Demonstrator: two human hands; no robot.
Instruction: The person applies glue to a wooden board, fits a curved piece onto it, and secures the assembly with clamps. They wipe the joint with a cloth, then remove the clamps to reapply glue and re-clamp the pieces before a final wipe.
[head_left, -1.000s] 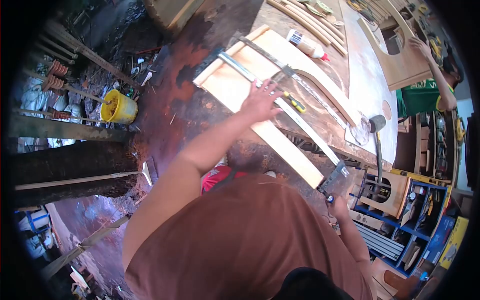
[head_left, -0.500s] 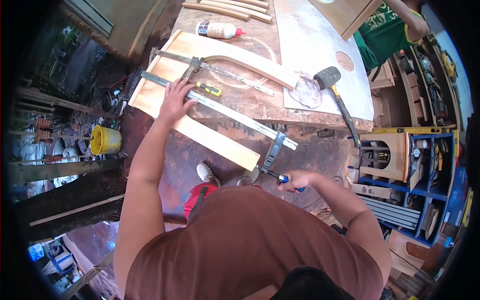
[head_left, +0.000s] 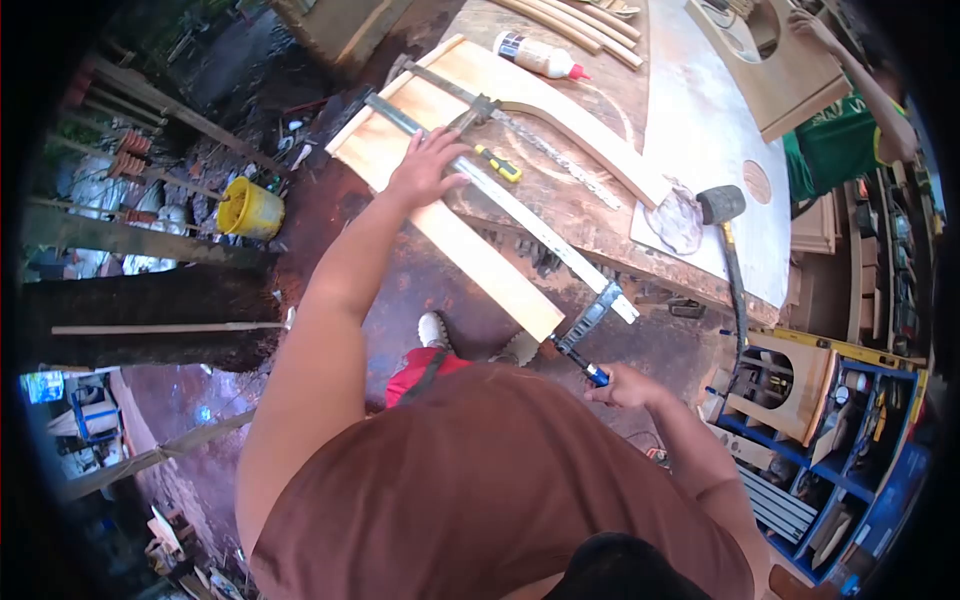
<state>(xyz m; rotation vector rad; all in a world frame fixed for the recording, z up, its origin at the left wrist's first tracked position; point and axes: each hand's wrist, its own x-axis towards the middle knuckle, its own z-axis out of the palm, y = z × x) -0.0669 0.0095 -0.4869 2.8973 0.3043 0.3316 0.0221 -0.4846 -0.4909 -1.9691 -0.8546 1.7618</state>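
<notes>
Okay, so the long clamp (head_left: 540, 229) and second clamp (head_left: 483, 108) are both already on the wooden frame (head_left: 500, 280), which lies partly on the counter (head_left: 548, 195) with its near piece past the edge. Left hand's (head_left: 422, 178) grip is spread over the long bar, right hand's (head_left: 628, 386) is curled round the handle (head_left: 597, 376); can't tell how tight either clamp is.

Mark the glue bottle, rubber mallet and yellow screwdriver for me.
Glue bottle (head_left: 530, 55): head view, on the bottle's body.
Rubber mallet (head_left: 722, 205): head view, on its black head.
Yellow screwdriver (head_left: 500, 165): head view, on the handle.
</notes>
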